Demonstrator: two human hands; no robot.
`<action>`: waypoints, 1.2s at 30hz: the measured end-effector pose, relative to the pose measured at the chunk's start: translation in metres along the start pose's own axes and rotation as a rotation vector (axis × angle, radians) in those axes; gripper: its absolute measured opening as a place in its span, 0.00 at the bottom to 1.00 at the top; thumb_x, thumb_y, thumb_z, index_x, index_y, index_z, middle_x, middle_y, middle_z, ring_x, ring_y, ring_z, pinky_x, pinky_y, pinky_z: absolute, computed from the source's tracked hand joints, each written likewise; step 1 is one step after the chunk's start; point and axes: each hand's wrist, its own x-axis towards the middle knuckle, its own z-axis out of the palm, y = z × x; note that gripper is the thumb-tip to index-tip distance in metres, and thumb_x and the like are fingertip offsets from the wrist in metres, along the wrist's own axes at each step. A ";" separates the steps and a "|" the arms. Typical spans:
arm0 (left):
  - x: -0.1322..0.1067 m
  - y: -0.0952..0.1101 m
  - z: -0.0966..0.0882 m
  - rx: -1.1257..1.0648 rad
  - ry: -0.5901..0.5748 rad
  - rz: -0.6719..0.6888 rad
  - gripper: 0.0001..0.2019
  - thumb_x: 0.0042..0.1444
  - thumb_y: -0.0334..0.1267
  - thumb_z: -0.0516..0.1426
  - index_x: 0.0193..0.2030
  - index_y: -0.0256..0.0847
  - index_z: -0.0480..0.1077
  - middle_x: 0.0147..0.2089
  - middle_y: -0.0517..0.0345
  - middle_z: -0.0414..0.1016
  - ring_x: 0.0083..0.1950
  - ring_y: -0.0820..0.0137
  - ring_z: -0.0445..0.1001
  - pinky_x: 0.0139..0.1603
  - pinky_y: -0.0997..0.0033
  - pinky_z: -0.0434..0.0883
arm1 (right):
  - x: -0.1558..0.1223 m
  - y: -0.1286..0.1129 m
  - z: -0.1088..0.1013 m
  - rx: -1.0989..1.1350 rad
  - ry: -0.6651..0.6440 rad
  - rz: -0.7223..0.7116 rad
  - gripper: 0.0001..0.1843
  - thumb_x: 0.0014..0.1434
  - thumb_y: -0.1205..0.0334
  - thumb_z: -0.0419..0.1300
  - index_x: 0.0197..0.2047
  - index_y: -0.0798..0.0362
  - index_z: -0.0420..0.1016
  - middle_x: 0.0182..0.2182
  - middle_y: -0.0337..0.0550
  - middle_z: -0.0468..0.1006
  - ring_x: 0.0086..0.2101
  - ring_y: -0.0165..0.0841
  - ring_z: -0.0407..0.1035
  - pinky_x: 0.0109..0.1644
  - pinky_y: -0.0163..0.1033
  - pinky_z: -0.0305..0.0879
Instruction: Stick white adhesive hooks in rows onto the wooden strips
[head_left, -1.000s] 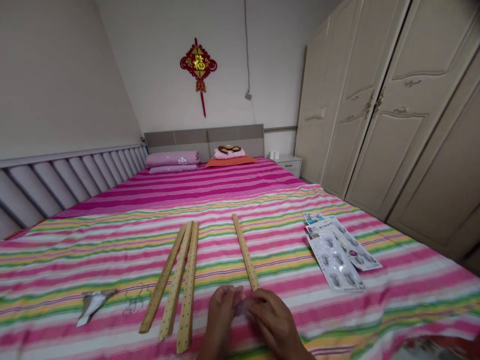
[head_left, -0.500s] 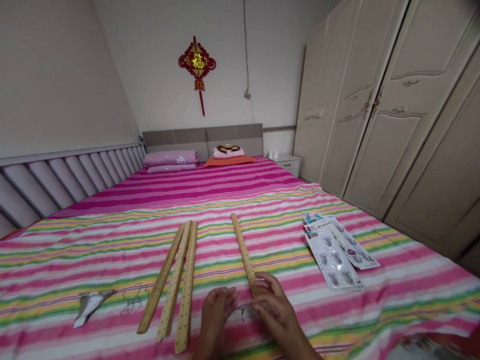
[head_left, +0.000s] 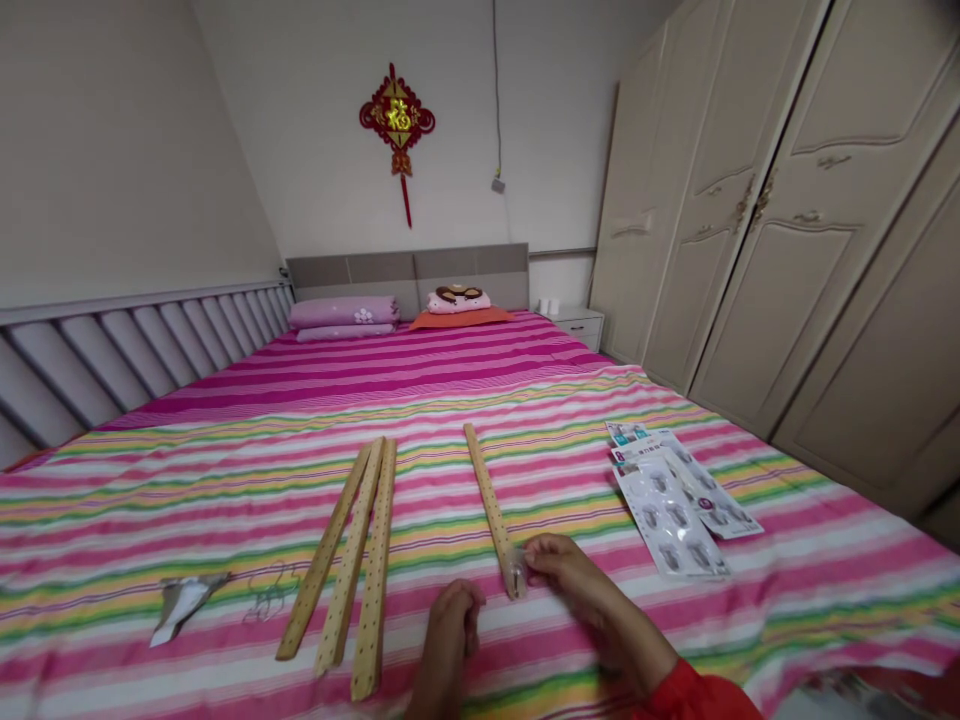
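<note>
My right hand (head_left: 561,565) pinches a clear adhesive hook (head_left: 517,570) with a small dark hook part. The hook is over the near end of a single perforated wooden strip (head_left: 489,500) on the bedspread; whether it touches the wood I cannot tell. Closer to me, just left of that end, my left hand (head_left: 453,625) is closed with its fingers curled, and what they hold, if anything, is hidden. Three more perforated wooden strips (head_left: 351,550) lie side by side to the left. Packs of clear hooks (head_left: 671,525) rest on the right.
A striped bedspread (head_left: 570,450) covers the bed. Far left lie a crumpled silver-white wrapper (head_left: 184,605) and a tangle of thin wire-like pieces (head_left: 271,590). A metal rail (head_left: 150,345) borders the left side. Wardrobes (head_left: 810,260) stand along the right.
My right hand has moved up and right, away from my left hand, bringing the clear hook over the strip's near end. My left hand has shifted slightly right and curled tighter.
</note>
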 end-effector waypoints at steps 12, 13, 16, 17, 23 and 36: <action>0.000 -0.002 0.010 0.355 0.108 0.285 0.14 0.37 0.37 0.63 0.35 0.39 0.74 0.25 0.61 0.71 0.25 0.72 0.67 0.26 0.75 0.63 | 0.033 0.001 -0.011 -0.220 -0.132 0.263 0.09 0.61 0.61 0.55 0.37 0.58 0.71 0.29 0.37 0.74 0.25 0.25 0.69 0.27 0.33 0.68; 0.000 -0.003 0.009 0.360 0.105 0.287 0.15 0.38 0.38 0.63 0.36 0.39 0.74 0.28 0.59 0.74 0.25 0.71 0.68 0.27 0.74 0.64 | 0.035 0.001 -0.011 -0.247 -0.140 0.281 0.09 0.61 0.60 0.55 0.40 0.58 0.70 0.33 0.39 0.74 0.27 0.27 0.70 0.30 0.35 0.69; 0.002 -0.007 0.007 0.378 0.075 0.289 0.14 0.39 0.39 0.62 0.36 0.39 0.74 0.34 0.53 0.77 0.26 0.68 0.70 0.28 0.72 0.66 | 0.040 -0.002 -0.010 -0.311 -0.161 0.327 0.11 0.61 0.60 0.55 0.45 0.57 0.69 0.39 0.43 0.74 0.34 0.31 0.71 0.35 0.40 0.71; 0.002 -0.008 0.006 0.395 0.063 0.287 0.14 0.40 0.39 0.61 0.37 0.39 0.74 0.35 0.52 0.77 0.27 0.68 0.71 0.28 0.71 0.66 | 0.040 -0.003 -0.009 -0.328 -0.166 0.339 0.12 0.61 0.60 0.55 0.46 0.57 0.69 0.40 0.43 0.74 0.35 0.32 0.71 0.37 0.41 0.71; 0.009 -0.016 0.003 0.435 -0.004 0.294 0.14 0.44 0.36 0.59 0.39 0.36 0.73 0.38 0.49 0.77 0.39 0.61 0.74 0.39 0.68 0.68 | 0.040 -0.006 -0.008 -0.375 -0.179 0.375 0.12 0.61 0.60 0.55 0.45 0.57 0.69 0.40 0.43 0.74 0.35 0.32 0.71 0.37 0.41 0.71; 0.009 -0.014 0.003 0.745 -0.154 0.542 0.19 0.55 0.31 0.47 0.52 0.41 0.68 0.44 0.51 0.73 0.46 0.65 0.70 0.50 0.64 0.67 | 0.043 -0.006 -0.003 -0.433 -0.150 0.444 0.13 0.61 0.60 0.55 0.48 0.56 0.68 0.43 0.45 0.73 0.38 0.34 0.71 0.40 0.44 0.70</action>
